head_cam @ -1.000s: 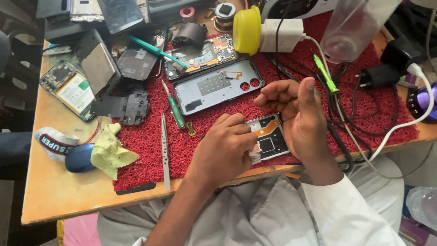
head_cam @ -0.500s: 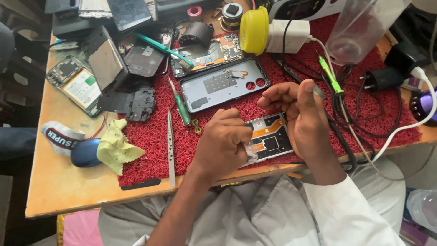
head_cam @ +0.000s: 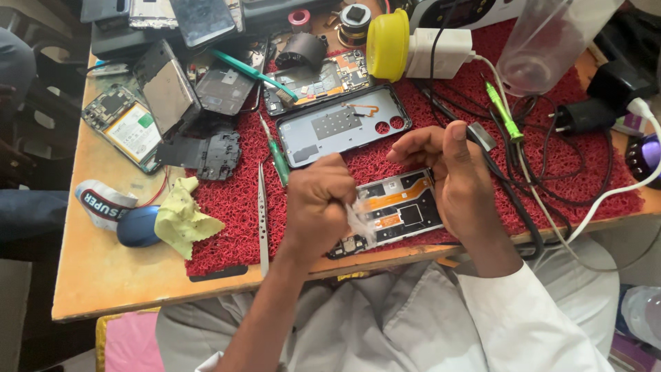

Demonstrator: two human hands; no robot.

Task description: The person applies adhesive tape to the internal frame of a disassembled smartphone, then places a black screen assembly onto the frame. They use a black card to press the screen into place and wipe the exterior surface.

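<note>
Down at the front edge of the bench (head_cam: 103, 275), on the red bristle mat (head_cam: 227, 207), lies an opened phone frame (head_cam: 403, 207) with its orange flex strips and dark board showing. The left hand (head_cam: 318, 207) is curled tight over its near-left end, fingers pinched on what looks like a thin clear film (head_cam: 359, 224) (too faint to say for certain what it is). The right hand (head_cam: 458, 176) rests on the frame's far-right end, thumb pointing up and fingers bent; whether those fingers actually clamp the frame or only steady it cannot be told from here.

By its look the frame is light and fairly stiff, yet its exposed parts are delicate — the ribbons and small board would suffer from pressure or twisting. The safer hold is along the outer rails and corners, keeping fingertips off the middle. The film, if it is 1, will be limp and clingy, best drawn slowly from an edge.

Just left of the left hand, 1 pair of tweezers (head_cam: 261, 220) lies on the mat, with a green screwdriver (head_cam: 277, 155) beyond and a grey back cover (head_cam: 341, 124) behind the hands.
</note>
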